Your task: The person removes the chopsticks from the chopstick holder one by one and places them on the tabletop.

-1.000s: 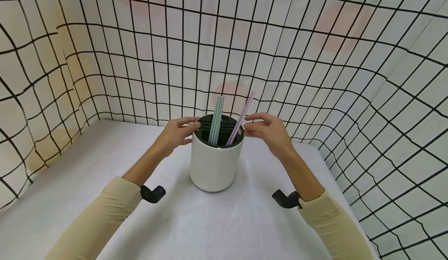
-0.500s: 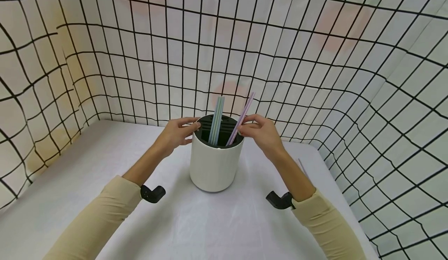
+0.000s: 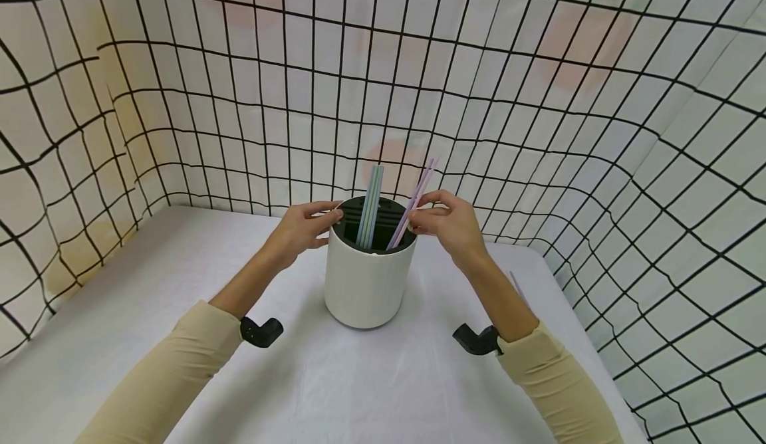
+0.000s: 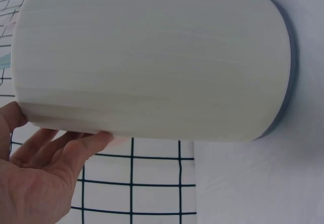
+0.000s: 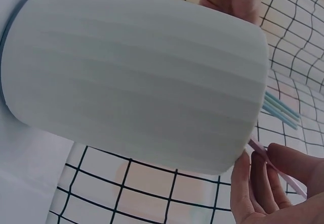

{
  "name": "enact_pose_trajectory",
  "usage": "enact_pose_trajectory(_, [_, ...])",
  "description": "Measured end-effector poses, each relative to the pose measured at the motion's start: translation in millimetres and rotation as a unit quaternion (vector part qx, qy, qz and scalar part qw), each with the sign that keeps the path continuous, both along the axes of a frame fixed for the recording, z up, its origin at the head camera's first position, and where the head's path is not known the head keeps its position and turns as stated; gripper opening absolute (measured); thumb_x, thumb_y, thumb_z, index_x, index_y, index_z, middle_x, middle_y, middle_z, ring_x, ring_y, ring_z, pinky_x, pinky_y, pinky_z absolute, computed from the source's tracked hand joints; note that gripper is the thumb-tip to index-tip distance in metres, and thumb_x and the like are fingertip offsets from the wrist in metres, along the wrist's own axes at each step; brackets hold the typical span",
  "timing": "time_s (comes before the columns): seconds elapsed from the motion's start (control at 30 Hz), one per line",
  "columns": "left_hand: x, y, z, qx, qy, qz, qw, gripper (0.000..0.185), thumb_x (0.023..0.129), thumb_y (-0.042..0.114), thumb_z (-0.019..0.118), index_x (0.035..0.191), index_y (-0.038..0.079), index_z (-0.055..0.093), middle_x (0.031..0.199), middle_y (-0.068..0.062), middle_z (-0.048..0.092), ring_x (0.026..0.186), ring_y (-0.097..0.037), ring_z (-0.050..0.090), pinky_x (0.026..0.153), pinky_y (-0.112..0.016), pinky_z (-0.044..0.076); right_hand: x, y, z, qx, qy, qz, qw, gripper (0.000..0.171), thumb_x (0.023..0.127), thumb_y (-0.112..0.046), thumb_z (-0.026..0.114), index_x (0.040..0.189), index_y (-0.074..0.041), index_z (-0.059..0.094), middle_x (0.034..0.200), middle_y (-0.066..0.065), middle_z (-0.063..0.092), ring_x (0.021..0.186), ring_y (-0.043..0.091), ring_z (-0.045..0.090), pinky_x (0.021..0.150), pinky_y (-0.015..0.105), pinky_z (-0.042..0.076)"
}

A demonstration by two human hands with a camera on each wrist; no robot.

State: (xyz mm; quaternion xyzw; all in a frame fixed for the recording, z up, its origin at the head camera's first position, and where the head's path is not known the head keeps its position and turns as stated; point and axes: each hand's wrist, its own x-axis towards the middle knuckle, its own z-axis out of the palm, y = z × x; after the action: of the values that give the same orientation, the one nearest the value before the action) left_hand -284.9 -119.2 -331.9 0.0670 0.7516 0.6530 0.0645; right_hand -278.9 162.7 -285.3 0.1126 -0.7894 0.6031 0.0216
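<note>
A cream cylindrical utensil holder with a black slotted insert stands upright on the table. My left hand holds it at the left of the rim. In the left wrist view, thumb and fingertips of that hand touch the outer wall. Several blue and green chopsticks lean upright inside. Two pink chopsticks tilt right against the rim. My right hand pinches at them there; in the right wrist view a pink chopstick runs between thumb and fingers. The chopsticks' lower ends are hidden in the holder.
A thin greyish stick lies on the white table, partly behind the right forearm. Black wire mesh encloses the back and both sides. Black bent mounts sit at the left wrist and right wrist.
My right hand has moved left from beside the rim to the pink chopsticks, which have spread slightly apart at the top. The left hand and holder have stayed put.
</note>
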Motion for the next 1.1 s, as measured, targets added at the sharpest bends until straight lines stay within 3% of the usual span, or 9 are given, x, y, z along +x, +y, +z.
enact_pose_trajectory(0.2, [-0.7,-0.2,-0.8,0.004,0.001,-0.002,1.0,0.05,0.103,0.033,0.062,0.148,0.014,0.054,0.146,-0.012,0.057,0.134,-0.026,0.057,0.103,-0.041,0.056,2.1,2.1,11.9,0.0,0.012,-0.007,1.0,0.03,0.094,-0.014,0.074,0.118,-0.001,0.061,0.105,0.014,0.076,0.092,0.032,0.076,0.092,0.038,0.063])
enact_pose_trajectory(0.37, [-0.1,0.0,-0.6,-0.001,0.002,0.0,1.0,0.05,0.103,0.033,0.062,0.148,0.014,0.053,0.146,-0.012,0.057,0.134,-0.026,0.057,0.103,-0.041,0.057,2.5,4.8,21.3,-0.012,0.031,-0.013,0.999,0.032,0.093,-0.011,0.074,0.119,0.001,0.06,0.098,0.011,0.077,0.084,0.023,0.077,0.084,0.032,0.065])
enact_pose_trajectory(0.5, [0.4,0.5,-0.5,-0.003,0.002,0.0,1.0,0.05,0.103,0.033,0.062,0.148,0.015,0.053,0.146,-0.012,0.057,0.134,-0.027,0.057,0.103,-0.041,0.057,1.3,9.8,29.3,-0.052,0.044,-0.022,0.997,0.031,0.092,-0.008,0.076,0.116,0.001,0.059,0.093,0.007,0.077,0.081,0.016,0.075,0.083,0.034,0.065])
enact_pose_trajectory(0.7, [1.1,0.3,-0.5,-0.006,0.002,-0.001,1.0,0.05,0.103,0.033,0.062,0.149,0.014,0.053,0.147,-0.012,0.056,0.135,-0.027,0.056,0.103,-0.042,0.056,1.9,21.5,41.8,-0.127,0.058,-0.049,0.989,0.026,0.09,-0.005,0.076,0.11,0.0,0.059,0.088,0.009,0.077,0.08,0.021,0.075,0.08,0.033,0.066])
enact_pose_trajectory(1.0, [0.8,0.3,-0.3,-0.009,0.005,0.0,0.9999,0.05,0.103,0.034,0.062,0.148,0.015,0.054,0.146,-0.012,0.057,0.134,-0.027,0.057,0.103,-0.042,0.056,6.7,48.5,57.8,-0.186,0.044,-0.079,0.978,0.033,0.088,-0.01,0.08,0.112,0.0,0.059,0.092,0.011,0.073,0.075,0.02,0.074,0.083,0.031,0.065])
enact_pose_trajectory(1.1, [0.8,0.1,-0.4,-0.009,0.003,0.0,1.0,0.05,0.103,0.034,0.062,0.148,0.015,0.054,0.146,-0.012,0.057,0.134,-0.027,0.057,0.103,-0.041,0.056,6.6,58.0,56.5,-0.181,0.04,-0.081,0.979,0.037,0.09,-0.011,0.079,0.116,0.002,0.057,0.093,0.011,0.073,0.077,0.021,0.074,0.084,0.031,0.065])
